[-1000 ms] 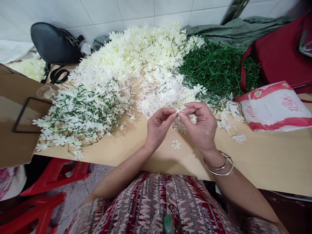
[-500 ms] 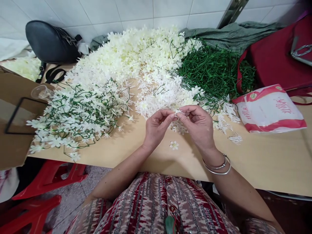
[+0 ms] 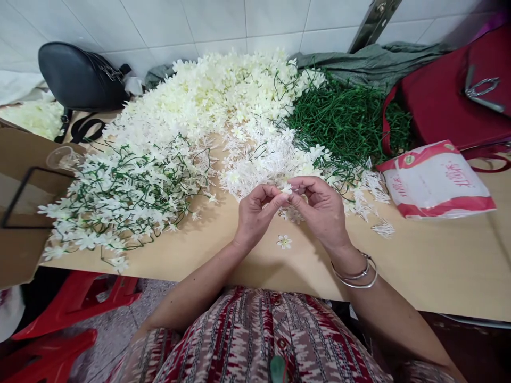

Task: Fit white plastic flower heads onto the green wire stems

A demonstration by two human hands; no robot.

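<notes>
My left hand (image 3: 258,213) and my right hand (image 3: 321,210) meet fingertip to fingertip above the table. Pinched between their thumbs and forefingers is a small white artificial flower (image 3: 286,188); the fingers hide part of it. A single loose flower (image 3: 284,242) lies on the tabletop just below my hands. Behind them is a heap of thin white stamen pieces (image 3: 255,165), with some flowers mixed in. To the left lies a pile of white flowers on green stems (image 3: 131,191).
A large mound of cream flower heads (image 3: 223,90) stands against the tiled wall. Bare green stems (image 3: 347,117) are heaped at the back right, by a red bag (image 3: 443,90) and a pink-white packet (image 3: 437,181). A black bag (image 3: 80,77) and cardboard box (image 3: 24,197) are on the left.
The flower at my fingertips shows more of its petals now, and my fingers have shifted slightly around it. The whole view has moved a little; the piles look the same.
</notes>
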